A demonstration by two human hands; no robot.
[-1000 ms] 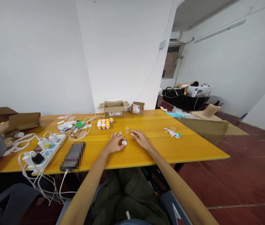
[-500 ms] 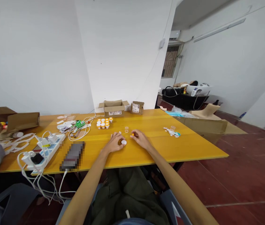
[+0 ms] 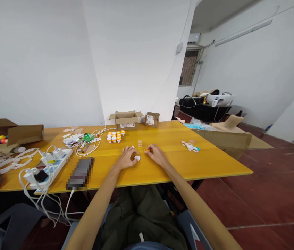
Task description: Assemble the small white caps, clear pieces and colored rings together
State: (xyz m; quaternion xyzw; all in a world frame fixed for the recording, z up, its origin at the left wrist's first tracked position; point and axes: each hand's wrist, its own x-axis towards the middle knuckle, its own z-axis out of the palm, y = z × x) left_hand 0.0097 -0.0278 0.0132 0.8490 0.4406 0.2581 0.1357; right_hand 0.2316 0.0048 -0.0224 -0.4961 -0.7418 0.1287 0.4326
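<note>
Head camera: the left hand [image 3: 126, 158] lies palm down on the yellow surface [image 3: 204, 163], fingers loosely curled, its tips against a round white cap [image 3: 137, 158]. The cap lies flat, with no long axis; whether the hand pinches it or only touches it cannot be told. Just to the right, the right hand [image 3: 157, 155] pinches a small orange piece [image 3: 147, 150] between thumb and fingertips, low over the surface. The piece is too small to show which way it points. A clear cup [image 3: 140, 143] stands just beyond.
</note>
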